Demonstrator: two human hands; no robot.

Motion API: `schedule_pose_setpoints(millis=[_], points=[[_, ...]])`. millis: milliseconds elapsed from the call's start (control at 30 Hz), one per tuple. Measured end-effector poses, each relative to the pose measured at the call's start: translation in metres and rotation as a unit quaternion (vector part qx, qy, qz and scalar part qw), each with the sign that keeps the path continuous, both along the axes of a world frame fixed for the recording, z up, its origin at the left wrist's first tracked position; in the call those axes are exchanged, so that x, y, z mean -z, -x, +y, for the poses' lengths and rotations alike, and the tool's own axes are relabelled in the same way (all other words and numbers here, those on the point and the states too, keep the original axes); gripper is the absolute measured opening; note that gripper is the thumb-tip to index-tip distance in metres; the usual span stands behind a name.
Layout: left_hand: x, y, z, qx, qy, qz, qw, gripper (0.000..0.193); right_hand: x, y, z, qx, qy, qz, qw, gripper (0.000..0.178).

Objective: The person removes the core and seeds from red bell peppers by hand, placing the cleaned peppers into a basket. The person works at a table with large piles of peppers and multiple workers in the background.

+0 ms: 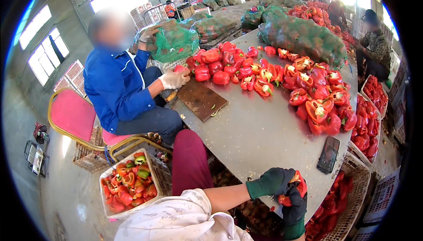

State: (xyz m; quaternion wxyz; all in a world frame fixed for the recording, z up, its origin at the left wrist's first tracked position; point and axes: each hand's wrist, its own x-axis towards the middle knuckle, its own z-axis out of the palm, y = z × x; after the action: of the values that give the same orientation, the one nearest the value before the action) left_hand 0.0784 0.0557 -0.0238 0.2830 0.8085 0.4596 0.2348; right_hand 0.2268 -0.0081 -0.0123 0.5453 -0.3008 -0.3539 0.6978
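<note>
Gloved fingers of the left hand (274, 183) and the right hand (294, 205) close on one red pepper (301, 184), which sits between them, partly hidden, over the near edge of the surface (260, 128). One phone (328, 154), one brown board (202, 100) and a pepper heap (318, 95) too crowded to count lie there. One filled crate (163, 180) stands left, three filled crates (359, 183) along the right.

Lying on metal table (246, 126): black phone (328, 154) | standing left of table: pink chair (72, 113) | farther left of table: windows (48, 56)
</note>
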Motion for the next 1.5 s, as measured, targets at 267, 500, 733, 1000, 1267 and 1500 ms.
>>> schedule_pose_setpoints(millis=[267, 500, 733, 1000, 1267, 1500], points=[[0.005, 0.028, -0.005, 0.062, -0.003, -0.076, 0.995, 0.040, -0.022, -0.008, -0.009, -0.016, 0.020, -0.141, 0.990, 0.074], [0.002, 0.069, 0.004, 0.147, 0.333, -0.294, 0.884, 0.024, -0.026, -0.026, -0.006, -0.090, 0.084, -0.052, 0.991, 0.064], [-0.050, 0.072, 0.028, 0.242, 0.009, 0.110, 0.964, 0.026, -0.014, -0.035, -0.009, -0.106, 0.073, -0.168, 0.977, 0.048], [-0.018, 0.056, 0.041, 0.078, -0.137, -0.069, 0.985, 0.007, -0.019, -0.031, 0.002, -0.040, 0.056, -0.106, 0.992, 0.049], [-0.033, 0.106, 0.033, 0.152, 0.161, 0.122, 0.968, 0.031, -0.014, -0.027, 0.000, 0.050, 0.054, -0.056, 0.996, 0.053], [-0.045, 0.116, -0.003, 0.170, 0.248, 0.053, 0.952, 0.045, 0.010, -0.020, 0.017, 0.151, -0.399, -0.589, 0.686, 0.066]])
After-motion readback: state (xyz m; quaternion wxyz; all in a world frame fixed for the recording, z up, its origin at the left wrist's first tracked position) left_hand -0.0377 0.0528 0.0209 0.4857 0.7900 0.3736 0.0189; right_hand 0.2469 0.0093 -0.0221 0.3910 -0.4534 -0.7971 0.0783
